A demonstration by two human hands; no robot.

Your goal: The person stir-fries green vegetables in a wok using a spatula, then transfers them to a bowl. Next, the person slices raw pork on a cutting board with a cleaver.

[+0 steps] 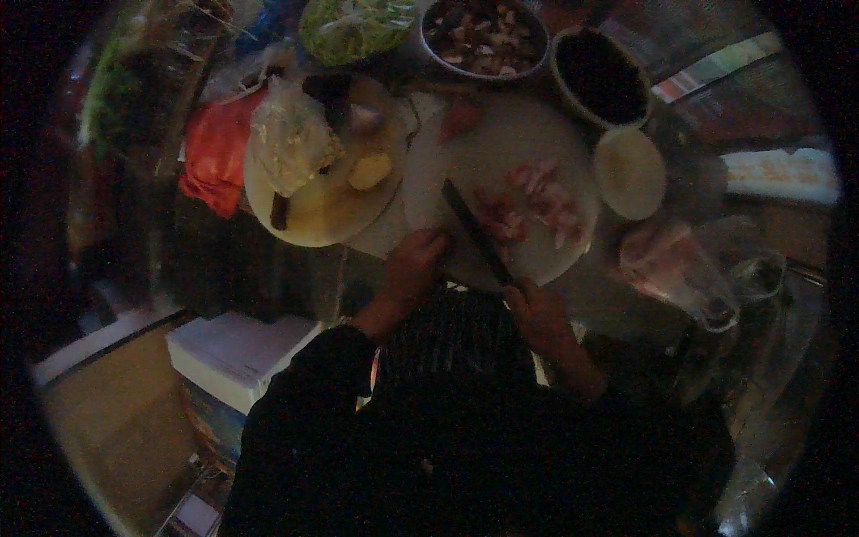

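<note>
My right hand [533, 305] is closed round the handle of a dark-bladed knife [473, 225], whose tip points up and to the left over a round cutting board [429, 181]. Cut pieces of pinkish raw meat [530, 201] lie on the board to the right of the blade. One reddish piece [462, 117] is near the board's far edge. At the board's near left edge rests my left hand [419, 255], its fingers curled; whether it holds anything is too dark to tell.
A second round board [315, 228] at the left bears a clear plastic bag [288, 137] and a yellowish piece [370, 170]. Behind stand a bowl of chopped food [486, 70] and a dark-filled bowl [600, 80]. Bagged meat [671, 265] lies at the right, a red bag [218, 154] at the left.
</note>
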